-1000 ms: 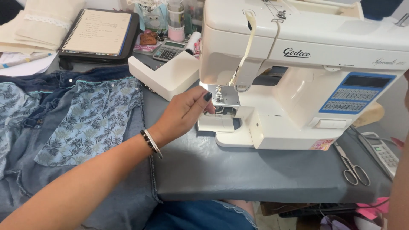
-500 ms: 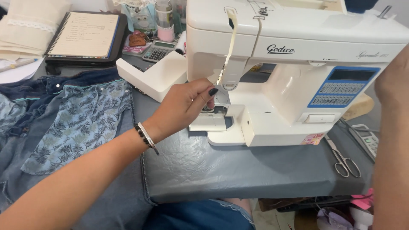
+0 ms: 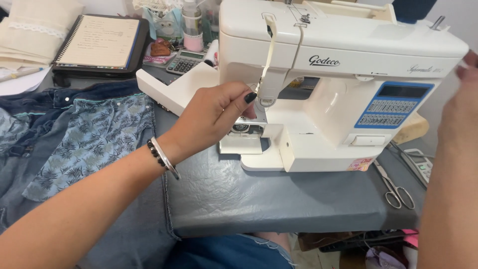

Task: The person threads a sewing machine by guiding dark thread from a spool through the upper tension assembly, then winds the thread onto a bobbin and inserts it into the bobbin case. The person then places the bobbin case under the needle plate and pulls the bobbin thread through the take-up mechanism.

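Note:
A white sewing machine [image 3: 343, 74] with a blue button panel stands on a grey table [image 3: 259, 199]. My left hand [image 3: 214, 117], with dark nails and bracelets on the wrist, reaches under the machine's head and pinches at the needle area; a thin thread seems to run between the fingertips, but it is too fine to be sure. Just below the fingers the bobbin cover [image 3: 242, 144] hangs open. My right hand [image 3: 465, 99] is raised at the frame's right edge beside the machine, blurred and partly cut off.
Blue patterned fabric and denim [image 3: 79, 144] lie on the left. Scissors [image 3: 393, 187] rest to the right of the machine. A spiral notebook [image 3: 99, 42], a calculator [image 3: 185, 61] and small bottles sit at the back. A detached white machine tray [image 3: 174, 89] lies behind my left hand.
My left hand has lifted from the presser foot up toward the needle bar. My right hand has risen higher beside the machine. The camera has shifted slightly.

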